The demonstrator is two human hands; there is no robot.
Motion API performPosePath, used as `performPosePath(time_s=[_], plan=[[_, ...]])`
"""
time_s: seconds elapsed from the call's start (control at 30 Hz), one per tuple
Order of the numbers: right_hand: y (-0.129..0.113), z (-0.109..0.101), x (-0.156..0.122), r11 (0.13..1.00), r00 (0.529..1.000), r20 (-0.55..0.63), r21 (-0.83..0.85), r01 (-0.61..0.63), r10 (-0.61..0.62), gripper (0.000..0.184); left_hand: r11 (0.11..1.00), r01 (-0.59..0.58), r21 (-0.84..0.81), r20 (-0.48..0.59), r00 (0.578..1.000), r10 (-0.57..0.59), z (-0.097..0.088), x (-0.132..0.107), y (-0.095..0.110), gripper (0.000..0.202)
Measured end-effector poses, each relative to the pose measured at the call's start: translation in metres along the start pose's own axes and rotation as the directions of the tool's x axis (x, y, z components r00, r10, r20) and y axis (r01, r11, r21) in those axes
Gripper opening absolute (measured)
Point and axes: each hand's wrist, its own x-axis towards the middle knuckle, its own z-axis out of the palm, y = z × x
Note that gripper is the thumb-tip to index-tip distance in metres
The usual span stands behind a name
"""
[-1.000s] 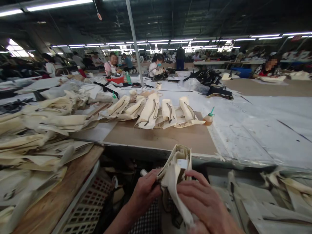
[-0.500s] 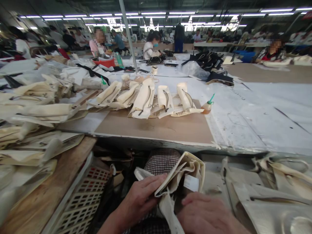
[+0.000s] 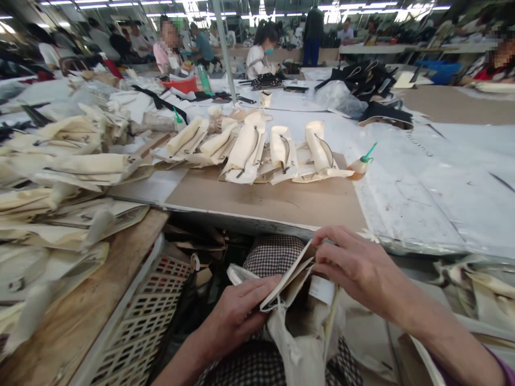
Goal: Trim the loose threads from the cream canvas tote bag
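Both hands work low in the lap, over checked cloth (image 3: 273, 254). The left hand (image 3: 237, 313) grips the lower edge of a cream bag (image 3: 295, 300), thumb on top and fingers curled under the folded panel. The right hand (image 3: 356, 265) pinches the upper rim of the same bag between thumb and fingertips, pulling the mouth open toward the right; a white tag (image 3: 322, 289) shows just under that hand, inside the mouth. What else lies within the bag cannot be told. The bag's loose end hangs down between the two wrists. Left of the left hand stands a slatted plastic crate (image 3: 137, 332), tucked under a wooden bench (image 3: 80, 343); scraps show at its near end, though its contents are mostly hidden. Above the bench, left of the hands, cream pieces (image 3: 60, 214) lie in a loose heap. Right of the right hand, more cream pieces (image 3: 478, 284) lie flat. Straight ahead of the hands, past the table edge, a brown board (image 3: 277, 201) carries a row of rolled cream bags (image 3: 261, 147) set side by side. At the right end of that row, well beyond the right hand, a small squeeze bottle (image 3: 360, 165) with a green nozzle leans on white sheeting (image 3: 426, 187). Other people sit at tables far beyond.
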Motion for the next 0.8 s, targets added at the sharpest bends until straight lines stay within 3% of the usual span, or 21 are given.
performPosePath(time_s=[0.13,0.3,0.47,0.57,0.63,0.7,0.77,0.8], plan=[[0.01,0.005,0.009,0.973,0.999,0.042,0.232,-0.014,0.005,0.017,0.998,0.03,-0.063,-0.013,0.999,-0.031,-0.002,-0.003,-0.004,0.047],[0.015,0.022,0.016,0.872,0.988,0.058,0.466,-0.152,0.141,0.016,0.992,0.065,-0.108,-0.038,0.997,-0.069,-0.001,-0.007,-0.011,0.046],[0.007,0.034,0.024,0.849,0.986,0.016,0.506,-0.153,0.169,0.014,0.981,0.161,-0.112,0.048,0.986,-0.157,-0.017,-0.01,-0.01,0.056],[0.002,0.037,0.029,0.873,0.983,-0.003,0.461,-0.16,0.182,0.015,0.97,0.237,-0.056,0.049,0.971,-0.234,-0.036,-0.012,-0.002,0.048],[0.0,0.038,0.032,0.88,0.981,-0.005,0.444,-0.171,0.194,0.016,0.924,0.363,-0.117,-0.053,0.927,-0.371,-0.047,-0.011,0.007,0.037],[-0.002,0.041,0.036,0.882,0.98,-0.012,0.437,-0.175,0.201,0.018,0.822,0.478,-0.309,-0.111,0.84,-0.531,-0.054,-0.008,0.017,0.029],[-0.004,0.043,0.039,0.89,0.98,-0.018,0.422,-0.174,0.2,0.019,0.682,0.543,-0.49,-0.029,0.772,-0.635,-0.059,-0.002,0.027,0.029],[-0.006,0.045,0.041,0.895,0.98,-0.019,0.411,-0.174,0.199,0.019,0.626,0.564,-0.538,0.039,0.759,-0.65,-0.062,0.003,0.031,0.031]])
